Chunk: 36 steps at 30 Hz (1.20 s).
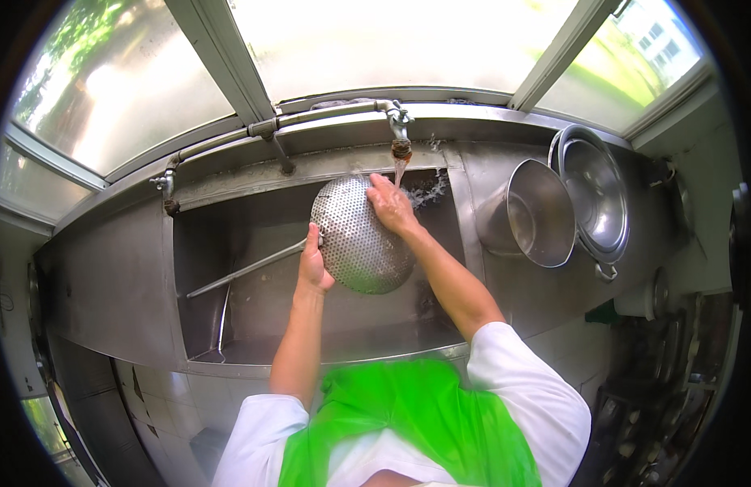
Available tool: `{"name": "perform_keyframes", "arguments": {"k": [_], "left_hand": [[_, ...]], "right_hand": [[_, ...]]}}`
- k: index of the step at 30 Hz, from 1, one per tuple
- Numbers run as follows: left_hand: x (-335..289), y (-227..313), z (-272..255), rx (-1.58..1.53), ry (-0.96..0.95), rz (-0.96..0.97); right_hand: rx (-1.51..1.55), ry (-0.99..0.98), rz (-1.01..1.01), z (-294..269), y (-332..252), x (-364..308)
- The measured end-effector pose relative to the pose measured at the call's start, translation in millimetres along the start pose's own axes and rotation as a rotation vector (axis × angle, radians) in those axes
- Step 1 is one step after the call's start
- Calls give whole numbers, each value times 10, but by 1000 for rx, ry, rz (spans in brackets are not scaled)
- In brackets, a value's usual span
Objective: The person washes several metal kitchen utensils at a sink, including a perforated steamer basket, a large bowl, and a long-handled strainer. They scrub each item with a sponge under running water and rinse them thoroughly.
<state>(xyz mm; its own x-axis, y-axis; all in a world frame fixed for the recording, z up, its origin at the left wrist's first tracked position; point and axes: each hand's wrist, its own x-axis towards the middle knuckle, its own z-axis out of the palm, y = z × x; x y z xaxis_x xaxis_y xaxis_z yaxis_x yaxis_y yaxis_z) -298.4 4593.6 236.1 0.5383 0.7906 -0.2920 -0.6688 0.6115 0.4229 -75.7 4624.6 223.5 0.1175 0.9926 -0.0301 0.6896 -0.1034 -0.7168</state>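
A large round metal strainer (363,235) with many small holes is tilted over the sink (323,345), its domed underside toward me. My left hand (315,264) is closed on its left rim, by the base of the long handle (250,268), which points down to the left. My right hand (391,203) lies on the strainer's upper right part, its fingers stretched out over the holes. Water runs from the tap (401,134) right beside that hand and splashes to its right.
A deep metal pot (539,213) lies tilted on the counter right of the sink, with wide metal basins (596,195) leaning behind it. A pipe (221,144) runs along the window sill to a second tap (169,191) at the left.
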Motion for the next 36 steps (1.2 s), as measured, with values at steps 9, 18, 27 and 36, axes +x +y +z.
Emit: {"name": "perform_keyframes", "arguments": {"k": [9, 18, 27, 36], "left_hand": [[213, -288, 143, 410, -199, 39], [240, -79, 269, 608, -110, 37], [424, -94, 33, 408, -230, 138], [22, 121, 87, 282, -174, 125]], "right_hand": [[124, 214, 11, -205, 641, 157], [341, 462, -128, -40, 215, 57], [-286, 431, -466, 303, -367, -918], [478, 431, 137, 374, 808, -150]]}}
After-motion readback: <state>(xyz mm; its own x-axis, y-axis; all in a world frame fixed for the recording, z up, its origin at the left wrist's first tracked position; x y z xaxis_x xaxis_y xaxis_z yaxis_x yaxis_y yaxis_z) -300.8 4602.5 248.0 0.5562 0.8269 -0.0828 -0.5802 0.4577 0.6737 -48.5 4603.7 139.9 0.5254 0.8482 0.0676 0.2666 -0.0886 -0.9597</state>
